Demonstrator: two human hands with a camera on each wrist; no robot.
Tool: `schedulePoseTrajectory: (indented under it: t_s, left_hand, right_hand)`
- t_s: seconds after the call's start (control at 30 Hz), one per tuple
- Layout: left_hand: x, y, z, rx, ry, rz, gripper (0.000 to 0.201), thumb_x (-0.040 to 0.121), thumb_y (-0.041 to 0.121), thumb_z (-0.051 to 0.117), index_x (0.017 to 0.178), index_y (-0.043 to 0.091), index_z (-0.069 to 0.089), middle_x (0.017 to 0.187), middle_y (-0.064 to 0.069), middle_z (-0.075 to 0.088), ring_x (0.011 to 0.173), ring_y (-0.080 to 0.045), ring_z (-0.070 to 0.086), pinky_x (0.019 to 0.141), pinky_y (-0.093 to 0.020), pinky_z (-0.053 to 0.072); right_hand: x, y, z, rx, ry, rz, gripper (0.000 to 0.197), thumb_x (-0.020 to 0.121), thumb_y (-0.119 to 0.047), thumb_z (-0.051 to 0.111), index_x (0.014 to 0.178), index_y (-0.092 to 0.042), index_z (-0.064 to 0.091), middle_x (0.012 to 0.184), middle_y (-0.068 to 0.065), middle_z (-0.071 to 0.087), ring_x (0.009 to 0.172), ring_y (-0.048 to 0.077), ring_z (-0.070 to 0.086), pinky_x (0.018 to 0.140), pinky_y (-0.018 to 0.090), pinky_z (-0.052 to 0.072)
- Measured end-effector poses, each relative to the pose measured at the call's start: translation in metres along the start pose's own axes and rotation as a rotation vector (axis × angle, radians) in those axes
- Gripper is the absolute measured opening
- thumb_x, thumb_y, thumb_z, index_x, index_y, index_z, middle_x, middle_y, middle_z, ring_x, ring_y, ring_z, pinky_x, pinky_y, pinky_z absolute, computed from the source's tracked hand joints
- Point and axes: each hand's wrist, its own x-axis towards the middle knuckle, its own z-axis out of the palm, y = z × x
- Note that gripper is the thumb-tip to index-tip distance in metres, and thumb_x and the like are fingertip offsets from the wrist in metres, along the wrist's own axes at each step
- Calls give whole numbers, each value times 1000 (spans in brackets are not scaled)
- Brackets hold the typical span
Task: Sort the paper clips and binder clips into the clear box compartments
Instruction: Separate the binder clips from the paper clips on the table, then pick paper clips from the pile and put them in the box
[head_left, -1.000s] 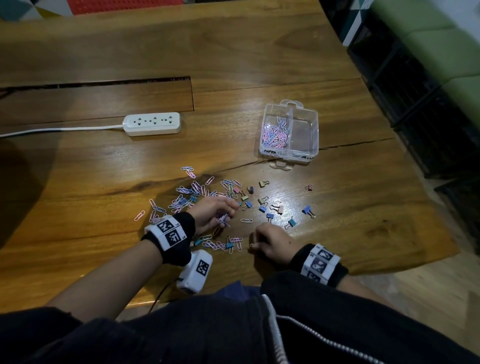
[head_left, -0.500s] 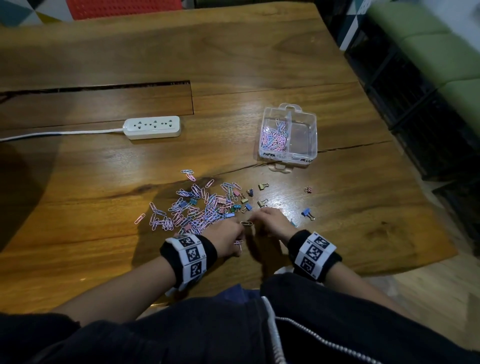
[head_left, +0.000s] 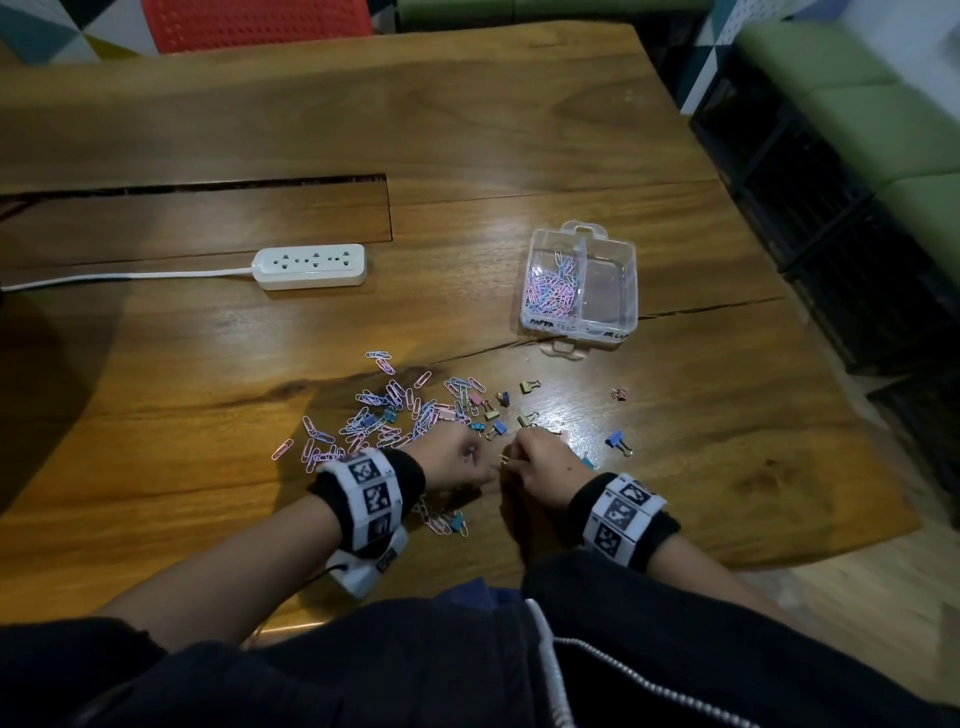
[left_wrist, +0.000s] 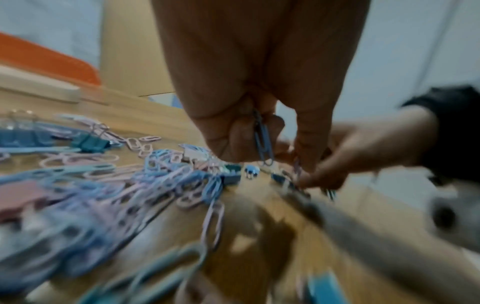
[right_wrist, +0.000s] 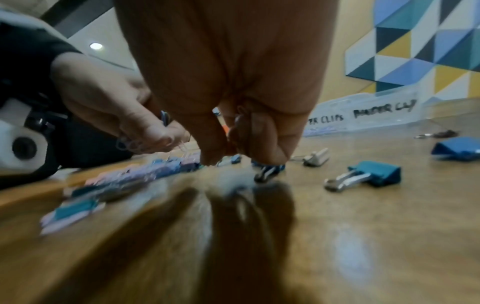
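Pink and blue paper clips (head_left: 395, 415) lie heaped on the wooden table, with small binder clips (head_left: 527, 387) scattered to their right. My left hand (head_left: 480, 470) (left_wrist: 259, 152) hovers at the heap's near right edge, its fingers curled around a few blue paper clips (left_wrist: 263, 142). Just beside it, my right hand (head_left: 511, 457) (right_wrist: 244, 156) pinches a blue binder clip (right_wrist: 267, 170) against the table. The clear box (head_left: 576, 325) (right_wrist: 384, 115) stands open farther back on the right. Its left compartment holds paper clips (head_left: 550, 288); nothing shows in the right one.
A white power strip (head_left: 310, 266) with its cord lies at the back left. More binder clips (head_left: 618, 441) (right_wrist: 374, 173) lie right of my right hand. A few clips (head_left: 447, 522) sit near the table's front edge. Dark crates (head_left: 831, 234) stand beyond the table's right edge.
My left hand has drawn back from the heap toward my right hand with paper clips in it. My right hand has moved forward among the binder clips, and the two hands now almost touch.
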Motion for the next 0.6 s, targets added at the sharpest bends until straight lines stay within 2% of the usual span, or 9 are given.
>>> schedulePoseTrajectory:
  t_s: [0.13,0.2,0.27,0.33,0.4,0.47,0.5,0.53,0.6]
  left_hand:
    - [21,19,-41,-341,104,-80,21,84,24,63,67,14,56,66,1,52,54,-9,41,50,-19,36]
    - [37,37,-64,-462,131,-103,26,85,24,62,64,15,51,62,2,48,50,-9,37,47,-19,34]
    - [57,58,-86,-543,178,-98,29,85,23,63,62,15,46,59,2,44,49,-9,36,45,-19,34]
    - [79,78,-103,-592,226,-95,31,85,19,63,61,15,44,58,1,41,48,-10,37,43,-20,33]
    - [106,93,-115,-650,245,-109,27,85,13,61,63,13,45,56,-2,41,47,-12,38,42,-21,34]
    - [127,102,-121,-711,236,-125,24,88,6,53,65,9,47,57,-5,41,47,-14,40,44,-22,37]
    - [135,105,-123,-731,229,-137,25,90,4,47,65,9,46,60,-6,41,49,-15,40,46,-23,38]
    - [142,108,-124,-745,225,-151,25,91,5,43,66,9,45,62,-7,40,52,-15,39,49,-24,37]
    - [147,109,-124,-775,226,-174,19,93,10,40,76,9,45,67,-5,38,57,-15,35,58,-26,33]
  right_hand:
    - [6,5,-37,228,72,93,7,90,-14,51,84,-13,48,79,-2,49,70,8,46,64,18,37]
    - [16,6,-65,275,136,85,12,89,-12,53,79,-15,47,75,-6,47,67,3,44,64,20,37]
    - [27,4,-95,325,210,74,6,88,-8,53,86,-13,52,80,-4,50,72,8,47,63,20,39]
    - [40,2,-121,333,284,74,16,90,-6,50,105,-4,56,94,2,52,84,14,50,65,22,42]
    - [55,1,-143,291,341,87,25,91,-3,45,113,-2,57,101,6,53,91,16,50,69,24,40]
    - [72,1,-158,248,390,121,26,91,-3,44,113,-1,58,101,8,55,87,18,53,62,17,40]
    - [80,1,-162,265,403,141,25,91,-4,45,113,0,58,98,9,56,81,18,55,57,15,42]
    - [88,0,-165,300,415,157,26,91,-6,46,114,0,55,95,10,56,75,20,58,58,16,47]
    - [102,2,-164,409,417,190,34,90,-12,49,122,-3,48,97,14,59,81,27,64,74,35,56]
